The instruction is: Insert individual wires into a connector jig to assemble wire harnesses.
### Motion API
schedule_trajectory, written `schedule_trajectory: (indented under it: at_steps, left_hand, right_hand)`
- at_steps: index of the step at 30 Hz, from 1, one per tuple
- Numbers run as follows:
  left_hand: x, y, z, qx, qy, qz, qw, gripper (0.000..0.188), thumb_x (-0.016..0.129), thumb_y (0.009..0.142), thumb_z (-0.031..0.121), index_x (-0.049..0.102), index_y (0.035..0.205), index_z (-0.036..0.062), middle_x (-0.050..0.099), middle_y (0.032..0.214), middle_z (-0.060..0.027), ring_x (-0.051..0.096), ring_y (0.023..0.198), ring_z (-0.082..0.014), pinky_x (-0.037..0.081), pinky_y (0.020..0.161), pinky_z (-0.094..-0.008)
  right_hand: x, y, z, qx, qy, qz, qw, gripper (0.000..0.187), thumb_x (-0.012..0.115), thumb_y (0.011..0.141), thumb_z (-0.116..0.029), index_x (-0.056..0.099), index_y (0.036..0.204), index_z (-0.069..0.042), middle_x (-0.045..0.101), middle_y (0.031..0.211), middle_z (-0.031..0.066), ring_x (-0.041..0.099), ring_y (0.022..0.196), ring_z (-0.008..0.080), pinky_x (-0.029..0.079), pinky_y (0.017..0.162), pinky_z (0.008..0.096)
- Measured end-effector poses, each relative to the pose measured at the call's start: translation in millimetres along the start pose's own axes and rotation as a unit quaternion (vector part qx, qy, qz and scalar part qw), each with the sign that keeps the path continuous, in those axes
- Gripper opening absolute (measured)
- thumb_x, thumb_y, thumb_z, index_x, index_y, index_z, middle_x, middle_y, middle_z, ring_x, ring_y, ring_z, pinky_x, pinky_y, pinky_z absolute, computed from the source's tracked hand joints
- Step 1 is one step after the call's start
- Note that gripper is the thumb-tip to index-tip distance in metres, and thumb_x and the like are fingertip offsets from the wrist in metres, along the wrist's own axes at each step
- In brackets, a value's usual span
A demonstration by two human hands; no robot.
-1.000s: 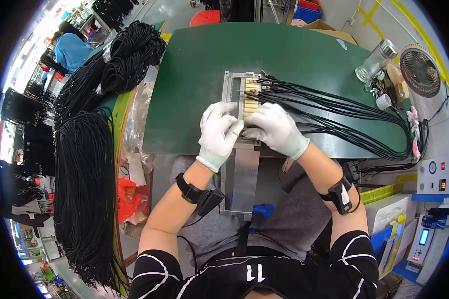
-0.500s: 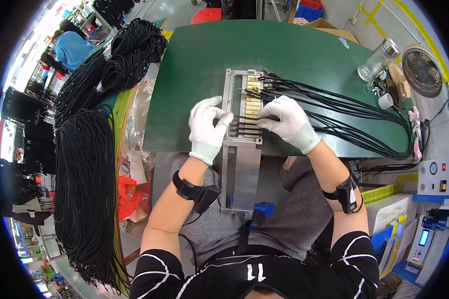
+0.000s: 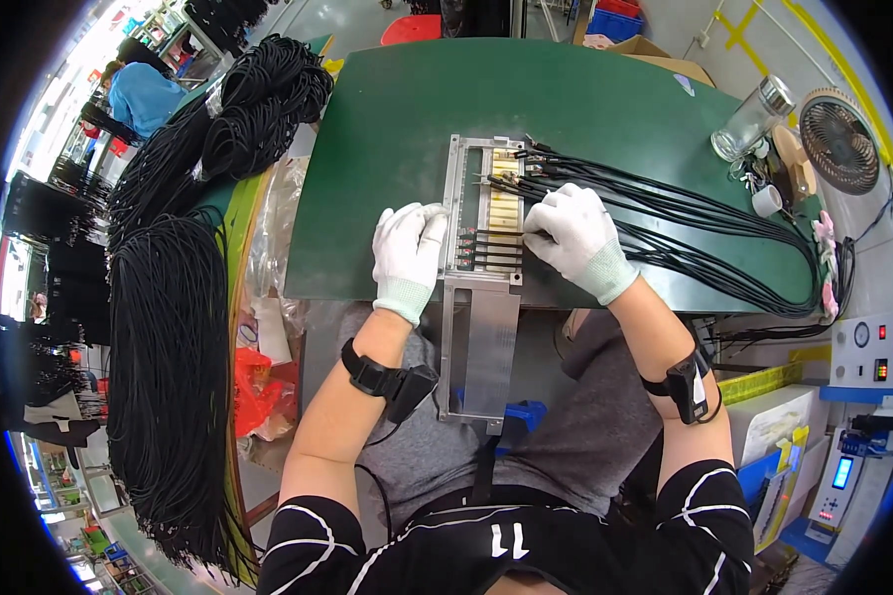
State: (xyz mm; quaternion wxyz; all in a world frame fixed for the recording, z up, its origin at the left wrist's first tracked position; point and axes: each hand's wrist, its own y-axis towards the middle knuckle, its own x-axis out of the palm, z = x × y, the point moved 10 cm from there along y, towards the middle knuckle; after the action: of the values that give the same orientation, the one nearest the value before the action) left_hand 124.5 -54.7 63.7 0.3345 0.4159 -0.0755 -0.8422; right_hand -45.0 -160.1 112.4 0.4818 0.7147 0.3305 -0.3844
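A metal fixture frame (image 3: 453, 203) with a row of yellowish slots (image 3: 503, 213) lies on the green table in front of me. Several short black cable ends (image 3: 491, 253) cross its near part side by side. My right hand (image 3: 574, 233), in a white glove, is closed at the fixture's right edge, thumb and fingers pinching a black cable; the fingers hide the grip. My left hand (image 3: 405, 248), also gloved, is just left of the frame, its fingers loosely bent and pointing away from me, with no cable visible in them.
Long black cables (image 3: 704, 198) loop from the fixture to the right across the green table (image 3: 397, 109). A glass bottle (image 3: 754, 119) and a small fan (image 3: 839, 144) stand at the far right. Thick black cable bundles (image 3: 169, 367) hang at left. A person in blue (image 3: 144, 99) is farther off.
My left hand has let go of the cable end over the fixture and drawn back left. My right hand has shifted slightly right; another cable end now lies across the frame.
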Motion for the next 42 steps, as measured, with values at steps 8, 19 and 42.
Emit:
schedule_trajectory:
  at_steps: [8,19,42]
  left_hand:
    - [2,-12,39,0.081,0.016,0.032,0.996,0.017,0.065,0.095,0.027,0.077,0.102,0.0176,0.068,0.122,-0.016,0.059,0.121,-0.0307,0.038,0.112,-0.0479]
    - [19,-11,28,0.051,-0.024,-0.03,0.998,0.025,0.071,0.088,0.036,0.079,0.108,0.0237,0.054,0.142,-0.0218,0.042,0.137,-0.042,0.032,0.116,-0.0489]
    - [10,7,12,0.025,-0.05,0.043,0.998,0.026,0.072,0.09,0.033,0.072,0.084,0.0078,0.068,0.123,-0.0136,0.055,0.123,-0.0344,0.038,0.109,-0.0467]
  right_hand:
    - [4,0,1,-0.006,0.043,-0.006,0.999,0.012,0.077,0.074,-0.014,0.067,0.08,-0.012,0.061,0.079,0.003,0.058,0.085,0.0266,0.044,0.077,0.0397]
    - [6,0,-5,-0.007,0.014,0.012,1.0,0.01,0.075,0.076,-0.014,0.066,0.08,-0.013,0.062,0.079,0.0039,0.058,0.085,0.0269,0.044,0.077,0.0396]
    - [-11,6,25,-0.013,-0.006,0.038,0.999,0.016,0.079,0.072,-0.015,0.068,0.084,-0.012,0.064,0.083,0.0034,0.06,0.089,0.0268,0.047,0.081,0.0402]
